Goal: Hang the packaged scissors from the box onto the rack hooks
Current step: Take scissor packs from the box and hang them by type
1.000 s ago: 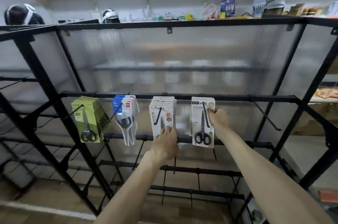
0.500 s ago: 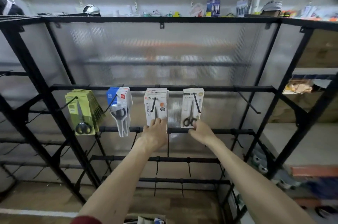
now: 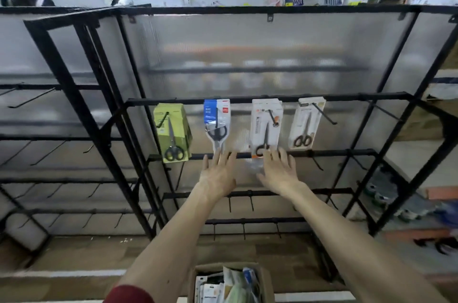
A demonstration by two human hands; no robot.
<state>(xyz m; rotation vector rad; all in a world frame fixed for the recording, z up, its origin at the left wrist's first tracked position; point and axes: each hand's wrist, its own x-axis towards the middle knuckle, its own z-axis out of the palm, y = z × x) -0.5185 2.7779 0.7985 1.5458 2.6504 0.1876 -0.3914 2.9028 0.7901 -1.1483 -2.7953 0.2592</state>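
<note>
While both hands hover empty before the black metal rack [image 3: 342, 96], four lots of packaged scissors [image 3: 173, 134] hang from its upper hooks [image 3: 381, 110].
The left hand [image 3: 218, 175] and right hand [image 3: 277, 175] pinch nothing, fingers [image 3: 219, 164] spread, their tips at the lower edges of the blue-and-white pack [image 3: 216, 117] and the white-and-orange pack [image 3: 266, 124], contact uncertain. Further packs wait in the brown cardboard box [image 3: 218, 266] below. Likely hazard: a stray brush sets a loosely hung card swinging and slides it off its hook.

Four lots of packaged scissors hang off the rack [image 3: 247, 100] middle rail hooks, left end to right: green packs [image 3: 173, 129], blue-white packs [image 3: 216, 117], white-orange packs [image 3: 266, 124], white pack [image 3: 307, 122]. Open cardboard box [image 3: 193, 280] with more packs sits below the rack.
</note>
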